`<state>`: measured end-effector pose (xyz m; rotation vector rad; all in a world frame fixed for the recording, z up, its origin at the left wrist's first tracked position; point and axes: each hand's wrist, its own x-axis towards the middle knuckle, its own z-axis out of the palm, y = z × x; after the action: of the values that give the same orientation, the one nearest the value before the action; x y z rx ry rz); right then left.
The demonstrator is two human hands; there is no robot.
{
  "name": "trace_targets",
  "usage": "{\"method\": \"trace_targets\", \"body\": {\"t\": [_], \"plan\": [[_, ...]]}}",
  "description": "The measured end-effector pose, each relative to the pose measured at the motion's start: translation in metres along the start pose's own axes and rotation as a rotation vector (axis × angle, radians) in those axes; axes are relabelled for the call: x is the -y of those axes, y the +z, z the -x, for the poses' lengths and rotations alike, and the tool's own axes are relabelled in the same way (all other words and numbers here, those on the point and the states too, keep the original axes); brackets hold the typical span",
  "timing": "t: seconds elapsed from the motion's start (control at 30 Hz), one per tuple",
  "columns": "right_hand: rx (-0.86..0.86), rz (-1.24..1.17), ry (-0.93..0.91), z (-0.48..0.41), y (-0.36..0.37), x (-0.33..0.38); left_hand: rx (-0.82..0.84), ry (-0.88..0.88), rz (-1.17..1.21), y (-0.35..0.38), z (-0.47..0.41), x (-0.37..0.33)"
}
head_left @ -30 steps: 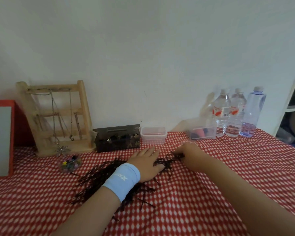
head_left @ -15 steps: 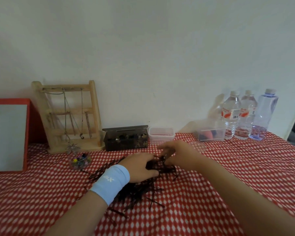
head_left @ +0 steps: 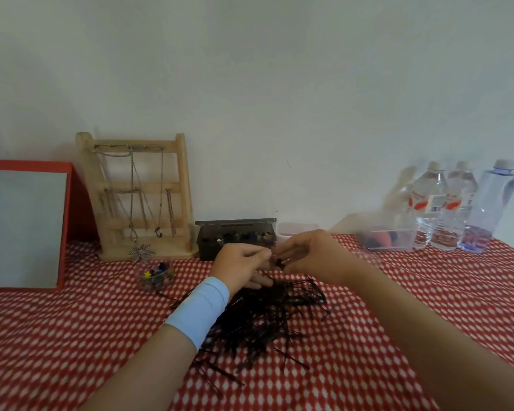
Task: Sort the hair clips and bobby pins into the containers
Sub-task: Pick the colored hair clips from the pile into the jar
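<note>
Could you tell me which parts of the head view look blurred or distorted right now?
In the head view, the clear plastic tub of coloured clips and the clear water bottles at the right show smeared ghosting; both hands, left hand and right hand, are softly blurred; the wide lens bows the red dotted tablecloth.

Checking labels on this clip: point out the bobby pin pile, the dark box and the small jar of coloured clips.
bobby pin pile (head_left: pixel 267 318), head view, centre of heap
dark box (head_left: pixel 235 232), head view, front wall
small jar (head_left: pixel 156 275), head view, glass side
</note>
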<state>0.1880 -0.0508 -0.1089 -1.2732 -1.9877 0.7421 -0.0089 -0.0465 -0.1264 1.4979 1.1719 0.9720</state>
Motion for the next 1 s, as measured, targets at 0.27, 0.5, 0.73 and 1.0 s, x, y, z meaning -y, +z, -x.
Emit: {"method": "trace_targets", "body": {"t": [0.27, 0.5, 0.73, 1.0], "plan": [[-0.090, 0.113, 0.019, -0.025, 0.014, -0.002, 0.198, -0.006, -0.651, -0.032, -0.010, 0.007], [-0.137, 0.475, 0.040, -0.082, 0.029, 0.000, -0.066, 0.278, -0.828, -0.051, -0.032, -0.005], [-0.194, 0.575, 0.045, -0.099, 0.025, -0.013, -0.035, 0.318, -0.870, -0.049, -0.059, -0.007], [-0.175, 0.753, 0.189, -0.078, -0.028, -0.046, 0.041, 0.288, -0.832, -0.021, -0.075, -0.006]]}}
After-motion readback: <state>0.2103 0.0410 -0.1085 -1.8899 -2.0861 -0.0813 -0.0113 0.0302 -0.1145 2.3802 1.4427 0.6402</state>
